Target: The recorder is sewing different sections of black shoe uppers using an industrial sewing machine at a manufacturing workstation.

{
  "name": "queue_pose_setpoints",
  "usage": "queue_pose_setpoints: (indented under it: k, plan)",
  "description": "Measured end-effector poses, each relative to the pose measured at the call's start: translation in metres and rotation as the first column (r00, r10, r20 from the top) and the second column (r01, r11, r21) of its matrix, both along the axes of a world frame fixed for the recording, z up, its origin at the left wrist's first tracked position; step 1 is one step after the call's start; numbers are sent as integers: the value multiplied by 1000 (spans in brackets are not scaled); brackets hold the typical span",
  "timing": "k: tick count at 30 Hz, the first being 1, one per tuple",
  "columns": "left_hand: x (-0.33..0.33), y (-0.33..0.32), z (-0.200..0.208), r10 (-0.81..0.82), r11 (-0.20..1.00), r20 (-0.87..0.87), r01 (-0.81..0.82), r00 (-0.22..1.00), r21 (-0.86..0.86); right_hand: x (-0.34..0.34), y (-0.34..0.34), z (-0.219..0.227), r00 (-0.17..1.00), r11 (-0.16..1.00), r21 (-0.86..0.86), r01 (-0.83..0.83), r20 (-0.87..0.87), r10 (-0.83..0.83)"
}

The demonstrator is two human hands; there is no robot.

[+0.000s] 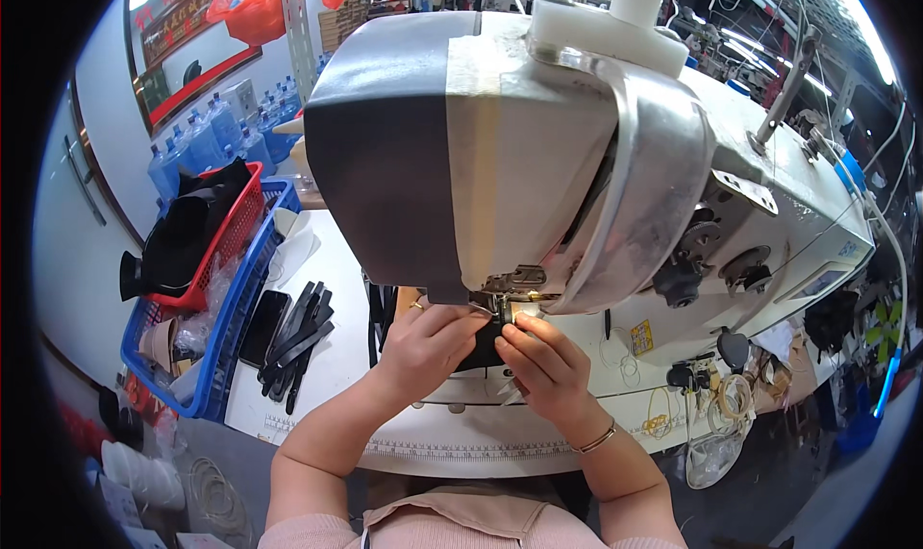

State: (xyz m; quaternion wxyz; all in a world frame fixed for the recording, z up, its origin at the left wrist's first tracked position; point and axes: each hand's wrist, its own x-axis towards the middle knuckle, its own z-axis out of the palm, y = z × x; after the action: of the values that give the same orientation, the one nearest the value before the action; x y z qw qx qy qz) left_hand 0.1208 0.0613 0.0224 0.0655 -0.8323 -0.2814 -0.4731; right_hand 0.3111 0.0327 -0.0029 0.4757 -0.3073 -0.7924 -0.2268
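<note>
Both of my hands meet at the needle area of a large sewing machine [548, 155]. My left hand [433, 342] is closed in a pinch, its fingertips just left of the presser foot [504, 307]. Whatever sits between those fingers is too small to make out. From the other side my right hand [550, 357] comes up to the foot, thumb and fingers pressed together. What it pinches, if anything, is hidden. A black piece of material [478, 355] lies below and between the hands, partly covered by them.
Black strips [298, 342] and a dark phone [264, 326] lie on the white table [255, 410] at left. Beside them stand a blue basket [207, 381] and a red basket [245, 217] holding black pieces. Tape rolls [734, 395] and loose threads are at right.
</note>
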Motion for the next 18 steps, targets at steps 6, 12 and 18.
queue_pose_setpoints:
  k: [6, 12, 18]
  plan:
    - [-2, -1, 3, -30, 996, -96, 37, 995, 80, -2, -2, 1, 1000, 999, -36, -5, -20, 4]
    - [-3, -3, 1, 18, 996, -143, -5, 990, 87, -2, -1, 1, 1000, 1000, -28, -10, -27, 10]
    - [-4, 0, 0, -2, 992, -168, 23, 986, 125, -3, -1, 0, 999, 998, -52, -21, -46, 19]
